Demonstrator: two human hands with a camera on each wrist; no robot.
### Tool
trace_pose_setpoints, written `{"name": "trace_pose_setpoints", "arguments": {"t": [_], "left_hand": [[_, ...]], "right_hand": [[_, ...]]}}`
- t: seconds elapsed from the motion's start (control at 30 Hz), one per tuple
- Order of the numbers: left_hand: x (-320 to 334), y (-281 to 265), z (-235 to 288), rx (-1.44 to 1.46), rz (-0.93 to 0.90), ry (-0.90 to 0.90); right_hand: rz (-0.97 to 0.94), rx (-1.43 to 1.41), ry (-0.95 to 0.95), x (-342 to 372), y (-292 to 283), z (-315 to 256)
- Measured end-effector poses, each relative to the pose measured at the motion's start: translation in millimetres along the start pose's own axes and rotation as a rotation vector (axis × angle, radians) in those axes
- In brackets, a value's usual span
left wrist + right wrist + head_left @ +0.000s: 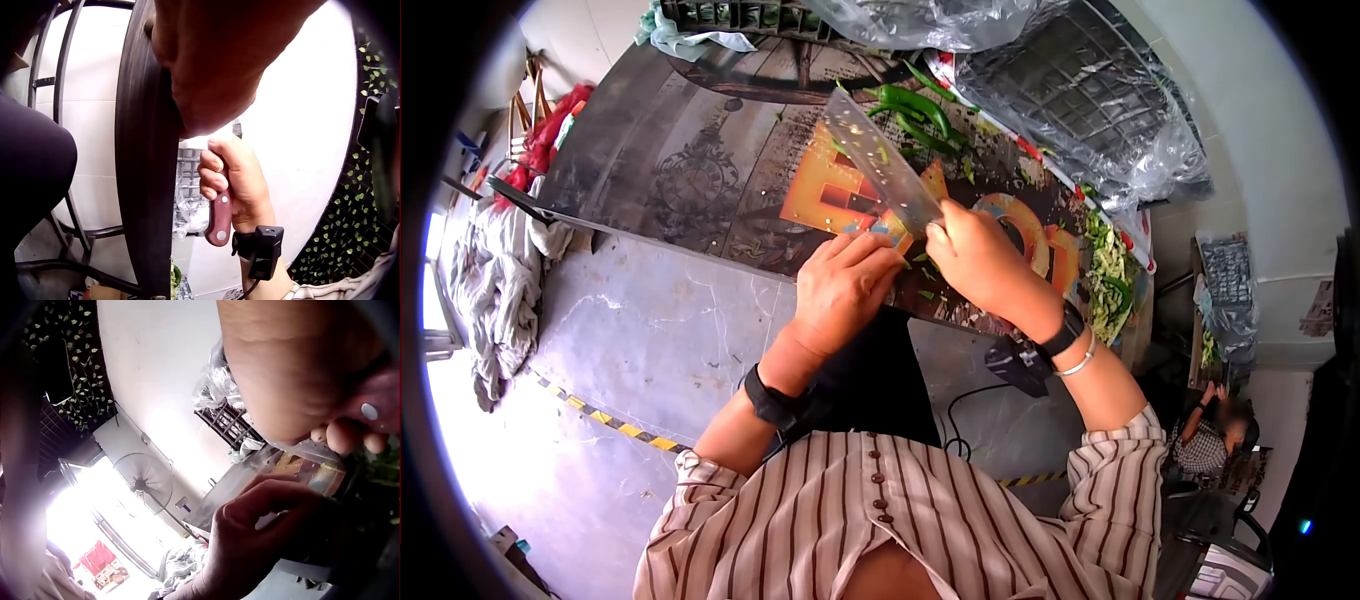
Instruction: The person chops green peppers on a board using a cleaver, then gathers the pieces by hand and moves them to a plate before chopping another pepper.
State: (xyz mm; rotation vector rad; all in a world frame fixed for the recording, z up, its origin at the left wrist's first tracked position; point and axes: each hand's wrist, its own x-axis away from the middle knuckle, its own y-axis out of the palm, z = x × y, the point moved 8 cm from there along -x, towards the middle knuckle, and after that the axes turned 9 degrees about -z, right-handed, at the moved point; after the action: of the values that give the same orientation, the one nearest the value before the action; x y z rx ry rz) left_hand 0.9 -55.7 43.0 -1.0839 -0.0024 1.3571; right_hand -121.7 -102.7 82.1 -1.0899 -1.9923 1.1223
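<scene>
Cutting appears to be part done: chopped green pieces lie at the right end of the worktop, while several whole green peppers near the far side are left to cut. The knife is over the worktop's middle, tip toward the far left and near those peppers, long axis slanting across the surface. The right hand grips its reddish handle; the left hand, fingers bent, is just beside the knife's near end, and whether it holds anything cannot be told

a large orange capital "e" on the tabletop; neighbouring letters partly covered
</scene>
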Motion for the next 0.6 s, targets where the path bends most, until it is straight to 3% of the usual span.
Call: {"name": "trace_pose_setpoints", "arguments": {"t": [0.17, 0.4, 0.6], "left_hand": [[1, -1, 0, 0.02, -0.019, -0.017], [1, -2, -2, 0.03, -0.026, -0.015], [-1, -3, -3, 0.038, -0.011, -0.022]], "right_hand": [[-0.027, -0.028, 0.042, 24, -17, -4], [-0.249, -0.075, 0.063, 42, -1, -15], [-0.299, -0.026, 0.036, 37, 3, -15]]}}
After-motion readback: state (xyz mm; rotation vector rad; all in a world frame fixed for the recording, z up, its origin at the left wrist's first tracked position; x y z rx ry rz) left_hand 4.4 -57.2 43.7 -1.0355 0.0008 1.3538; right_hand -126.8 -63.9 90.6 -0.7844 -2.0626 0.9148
